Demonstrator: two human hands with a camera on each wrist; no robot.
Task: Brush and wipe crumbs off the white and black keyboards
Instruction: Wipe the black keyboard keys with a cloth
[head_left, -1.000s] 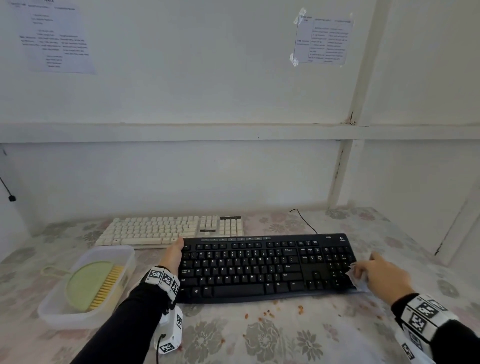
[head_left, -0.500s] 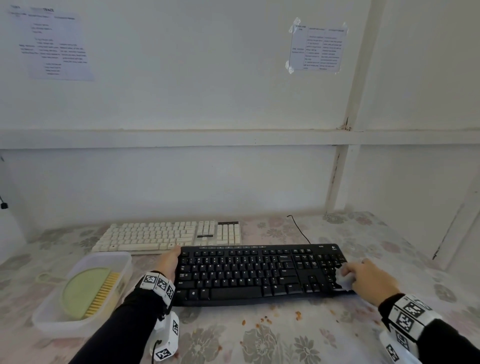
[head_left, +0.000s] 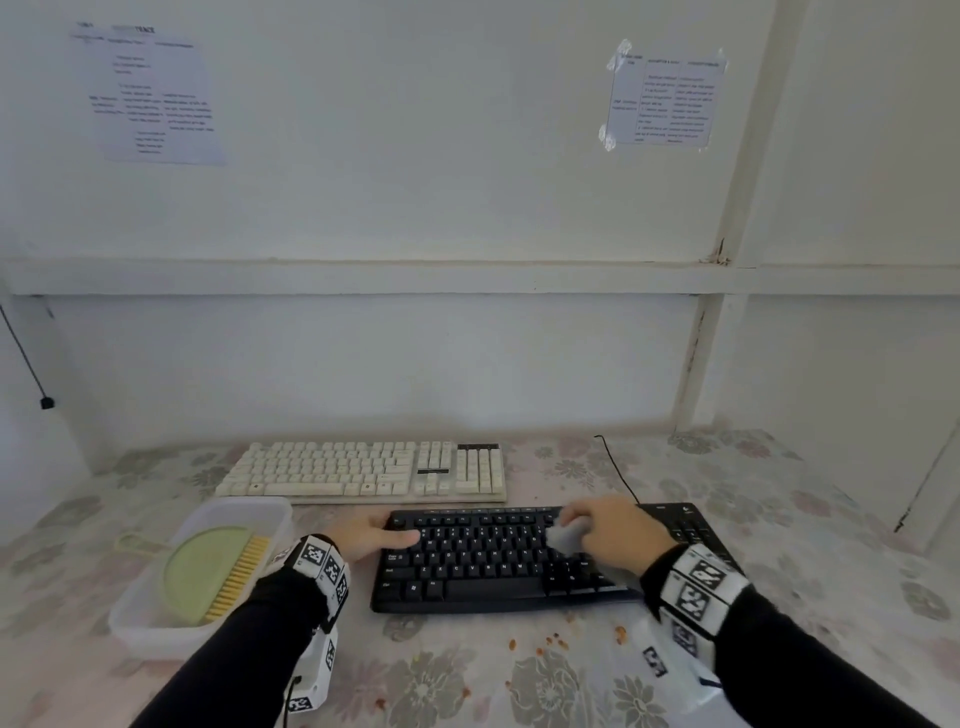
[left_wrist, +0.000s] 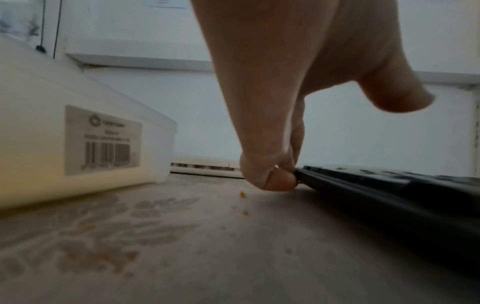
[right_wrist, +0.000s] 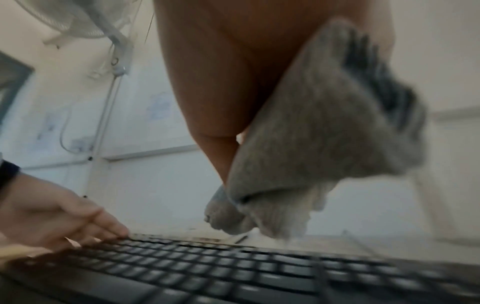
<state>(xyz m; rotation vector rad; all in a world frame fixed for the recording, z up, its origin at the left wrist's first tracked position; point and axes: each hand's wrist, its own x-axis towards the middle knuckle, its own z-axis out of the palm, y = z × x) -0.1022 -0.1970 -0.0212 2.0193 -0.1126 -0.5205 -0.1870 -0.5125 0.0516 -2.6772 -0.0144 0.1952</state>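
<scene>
Steadying the flat black plastic keyboard (head_left: 519, 561) at its far-left corner, our left hand (head_left: 371, 535) pinches the edge, thumb on the keys and fingers curled beneath; our right hand (head_left: 613, 530) is clamped on a soft grey cloth (head_left: 566, 535), bunched and hanging over the middle keys, though whether it touches them we cannot tell; the keyboard lies near us on the flowered tablecloth (head_left: 467, 686), with the cream-white plastic keyboard (head_left: 369, 470) just behind it, further away; we judge the black one light and stiff, apt to slide under a wiping stroke, so a hold at its bare rim seems best, since the keys give when pressed; the cloth is limp and wants gripping in a wad; we count two keyboards, one cloth, one pale green brush with yellow bristles (head_left: 218, 579) lying in one translucent plastic tub (head_left: 156, 636) to the left, and roughly a dozen orange crumbs (head_left: 550, 642) scattered on the near tablecloth.
</scene>
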